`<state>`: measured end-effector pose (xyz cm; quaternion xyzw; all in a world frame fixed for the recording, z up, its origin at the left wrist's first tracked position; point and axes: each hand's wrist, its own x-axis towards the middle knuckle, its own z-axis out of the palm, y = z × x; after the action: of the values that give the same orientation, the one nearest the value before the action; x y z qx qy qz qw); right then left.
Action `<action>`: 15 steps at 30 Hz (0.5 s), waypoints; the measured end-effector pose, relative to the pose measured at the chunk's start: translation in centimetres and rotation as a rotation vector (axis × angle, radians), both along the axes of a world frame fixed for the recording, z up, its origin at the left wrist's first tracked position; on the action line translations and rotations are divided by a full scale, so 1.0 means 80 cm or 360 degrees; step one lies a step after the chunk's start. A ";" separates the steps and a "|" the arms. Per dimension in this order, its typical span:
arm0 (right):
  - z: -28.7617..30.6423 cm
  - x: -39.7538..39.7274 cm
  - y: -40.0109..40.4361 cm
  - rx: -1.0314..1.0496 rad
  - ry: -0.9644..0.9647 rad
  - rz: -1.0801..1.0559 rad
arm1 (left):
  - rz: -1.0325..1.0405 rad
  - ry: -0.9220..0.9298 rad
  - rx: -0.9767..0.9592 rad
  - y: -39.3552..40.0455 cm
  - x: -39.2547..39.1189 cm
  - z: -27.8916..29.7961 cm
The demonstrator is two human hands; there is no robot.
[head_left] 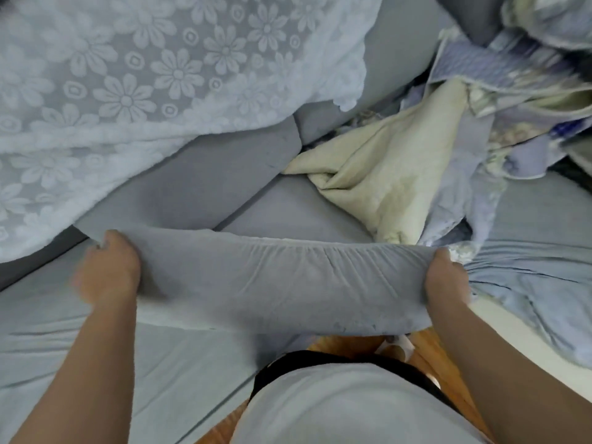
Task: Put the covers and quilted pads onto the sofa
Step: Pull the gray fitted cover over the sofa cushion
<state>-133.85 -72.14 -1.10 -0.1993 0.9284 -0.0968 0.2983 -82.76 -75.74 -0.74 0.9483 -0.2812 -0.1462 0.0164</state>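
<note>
You have the grey stretch cover with the gathered elastic hem pulled taut between your two hands, raised over the front of the grey sofa seat cushion. Your left hand bunches one end in curled fingers; your right hand clamps the other end the same way. The risk is the elastic: if either fist loosens, the hem will likely snap back and bunch. The crumpled cream and blue quilted pads lie just beyond your right hand, and the hem could snag them instead of seating under the cushion.
</note>
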 end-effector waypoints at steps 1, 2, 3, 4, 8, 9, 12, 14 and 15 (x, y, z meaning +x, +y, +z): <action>0.015 -0.033 -0.005 -0.0035 0.0030 -0.0020 | -0.0044 0.0018 -0.0031 -0.015 -0.034 0.006; 0.027 -0.069 -0.008 -0.0097 0.0066 -0.0060 | -0.0069 0.0063 -0.0055 -0.028 -0.071 0.010; 0.039 -0.106 -0.008 -0.0166 0.0056 -0.0121 | -0.0090 0.0120 -0.0084 -0.042 -0.114 0.015; 0.050 -0.145 -0.008 -0.0251 0.0051 -0.0208 | -0.0093 0.0171 -0.0126 -0.056 -0.161 0.020; 0.088 -0.333 -0.007 -0.0451 0.0096 -0.0574 | -0.0033 0.0396 -0.0327 -0.097 -0.374 0.035; 0.102 -0.385 -0.004 -0.0466 0.0117 -0.0612 | -0.0071 0.0440 -0.0345 -0.107 -0.430 0.042; 0.153 -0.541 0.016 -0.0537 0.0266 -0.0777 | -0.0309 0.0568 -0.0377 -0.143 -0.599 0.075; 0.187 -0.641 0.026 -0.0567 0.0393 -0.0882 | -0.0543 0.0631 -0.0425 -0.174 -0.710 0.103; 0.202 -0.686 0.030 -0.0551 0.0441 -0.0936 | -0.0637 0.0683 -0.0442 -0.187 -0.766 0.119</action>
<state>-188.76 -69.74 15.05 0.0175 0.9474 -0.3063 0.0909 -144.06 -90.67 8.74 0.8105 -0.4694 -0.3033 0.1755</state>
